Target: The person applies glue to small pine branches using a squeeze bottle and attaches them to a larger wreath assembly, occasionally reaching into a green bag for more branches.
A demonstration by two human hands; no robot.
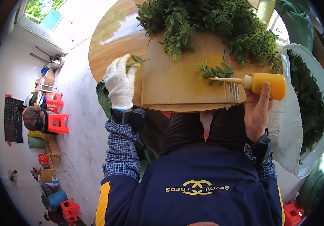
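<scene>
My left hand [119,83], in a white knitted glove, pinches a small green fir sprig [138,59] between thumb and fingers, just beyond the left edge of a cardboard sheet [169,84]. My bare right hand [259,111] grips a squeeze bottle [271,86] of yellow-orange liquid from below. It is tipped on its side, and its long pale nozzle points left over the cardboard. Close to the nozzle lies another fir sprig [216,71]. A heap of artificial fir branches [203,20] covers the far part of the round wooden table [111,41].
At the right of the table stands a pale open sack [286,124] with more fir greenery [308,101] in it. Far left, a person in a cap [34,118] is beside red stools [58,123]. Boxes [53,148] and a blue bin [56,198] stand along that wall.
</scene>
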